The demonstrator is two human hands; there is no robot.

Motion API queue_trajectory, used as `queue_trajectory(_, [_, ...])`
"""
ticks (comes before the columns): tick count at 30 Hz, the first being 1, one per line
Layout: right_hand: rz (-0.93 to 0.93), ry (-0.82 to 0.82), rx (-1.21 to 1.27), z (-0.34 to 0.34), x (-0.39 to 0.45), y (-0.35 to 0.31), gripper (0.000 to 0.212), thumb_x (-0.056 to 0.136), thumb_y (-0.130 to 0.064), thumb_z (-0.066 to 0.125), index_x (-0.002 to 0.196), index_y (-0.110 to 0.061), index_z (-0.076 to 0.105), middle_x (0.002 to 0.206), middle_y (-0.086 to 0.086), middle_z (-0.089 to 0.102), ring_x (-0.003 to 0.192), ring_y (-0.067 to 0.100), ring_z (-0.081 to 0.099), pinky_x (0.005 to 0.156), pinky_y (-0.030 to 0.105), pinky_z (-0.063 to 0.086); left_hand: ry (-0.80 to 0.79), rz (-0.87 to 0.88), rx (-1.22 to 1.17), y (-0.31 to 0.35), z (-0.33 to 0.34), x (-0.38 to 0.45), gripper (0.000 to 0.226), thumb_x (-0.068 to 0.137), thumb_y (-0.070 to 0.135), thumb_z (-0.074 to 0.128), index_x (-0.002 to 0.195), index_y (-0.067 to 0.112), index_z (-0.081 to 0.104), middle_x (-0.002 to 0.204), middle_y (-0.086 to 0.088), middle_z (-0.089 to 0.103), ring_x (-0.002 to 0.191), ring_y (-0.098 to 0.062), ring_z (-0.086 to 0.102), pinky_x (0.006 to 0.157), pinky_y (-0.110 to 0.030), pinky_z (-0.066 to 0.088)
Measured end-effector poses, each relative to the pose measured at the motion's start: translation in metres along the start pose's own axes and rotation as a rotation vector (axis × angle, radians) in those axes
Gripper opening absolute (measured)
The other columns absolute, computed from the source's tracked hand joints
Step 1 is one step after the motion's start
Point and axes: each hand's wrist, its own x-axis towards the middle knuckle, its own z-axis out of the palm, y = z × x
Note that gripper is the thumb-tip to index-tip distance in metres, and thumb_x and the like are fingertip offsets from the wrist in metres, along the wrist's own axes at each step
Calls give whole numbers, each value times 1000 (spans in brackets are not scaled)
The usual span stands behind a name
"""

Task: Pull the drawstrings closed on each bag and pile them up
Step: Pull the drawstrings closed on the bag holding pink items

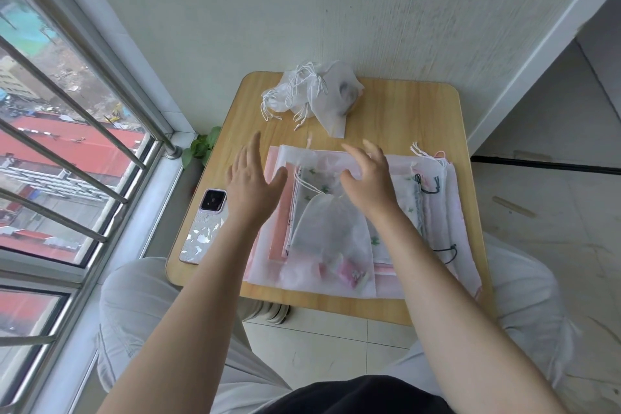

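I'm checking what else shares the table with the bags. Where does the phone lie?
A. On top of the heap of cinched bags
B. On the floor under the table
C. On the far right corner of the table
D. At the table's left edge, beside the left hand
D: the phone lies camera-side up on the wooden table at its left edge, beside the left hand.

Soft daylight, blurred hands, warped edges
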Motion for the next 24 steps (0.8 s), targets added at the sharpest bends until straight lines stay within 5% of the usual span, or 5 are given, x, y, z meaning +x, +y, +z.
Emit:
queue_trajectory(3, [-9, 182, 7, -4, 0, -2, 25, 87, -12, 54, 104, -18, 72, 130, 5, 51, 126, 21, 43, 104, 36, 38, -99, 25, -49, 6, 4, -6, 22, 91, 30, 54, 101, 15, 66, 95, -6, 65, 86, -28, 59, 72, -35, 48])
queue_trajectory(7, [222, 133, -122, -17, 1, -7, 21, 83, -19, 47, 62, -18, 49, 66, 4, 48, 68, 26, 41, 56, 31, 31, -334, -61, 66, 39, 13, -16, 49, 94, 37, 44, 56, 7, 46, 57, -7, 45, 59, -26, 44, 49, -31, 28])
queue_trajectory(12, [312, -292, -318, -13, -2, -5, 48, 87, -46, 58, 55, -18, 38, 54, -1, 38, 52, 19, 39, 47, 27, 23, -417, -132, 163, 62, 23, -16, 53, 94, 49, 46, 55, 13, 43, 59, -1, 47, 57, -19, 47, 49, -26, 31])
queue_trajectory(17, [226, -327, -39, 0, -5, -11, 56, 84, -24, 68, 46, -21, 26, 48, -6, 17, 49, 12, 17, 48, 29, 14, -416, -150, -74, 61, 20, -14, 44, 85, 26, 63, 46, 15, 44, 49, 1, 38, 50, -16, 35, 46, -27, 23])
queue_trajectory(24, [217, -332, 4, 10, -5, -15, 47, 89, -23, 63, 47, -18, 45, 43, -8, 32, 50, 11, 29, 49, 27, 23, -401, -331, -733, 55, 12, -15, 20, 75, 21, 73, 69, 2, 70, 69, -4, 59, 68, -17, 53, 69, -34, 44])
